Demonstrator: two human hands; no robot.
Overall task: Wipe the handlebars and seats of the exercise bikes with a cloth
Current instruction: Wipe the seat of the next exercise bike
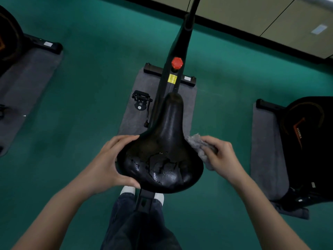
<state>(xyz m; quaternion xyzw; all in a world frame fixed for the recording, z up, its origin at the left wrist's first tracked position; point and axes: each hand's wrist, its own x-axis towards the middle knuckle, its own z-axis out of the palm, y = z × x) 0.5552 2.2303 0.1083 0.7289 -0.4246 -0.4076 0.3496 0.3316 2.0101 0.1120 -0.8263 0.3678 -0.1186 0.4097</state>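
Observation:
A black bike seat (162,150) fills the middle of the view, its wide rear part cracked and glistening wet. My left hand (110,163) grips the seat's left edge, fingers curled over the top and thumb at the rear underside. My right hand (221,156) holds a crumpled grey cloth (200,143) against the seat's right edge. The bike's black frame (180,51) runs away from me toward the top of the view, with a red knob (177,62) on it. The handlebars are out of view.
The bike stands on a grey mat (133,109) on green floor; a black pedal (141,100) sticks out left of the frame. Another bike (310,141) on a mat stands at right, a third (10,38) at far left. My legs straddle the rear post.

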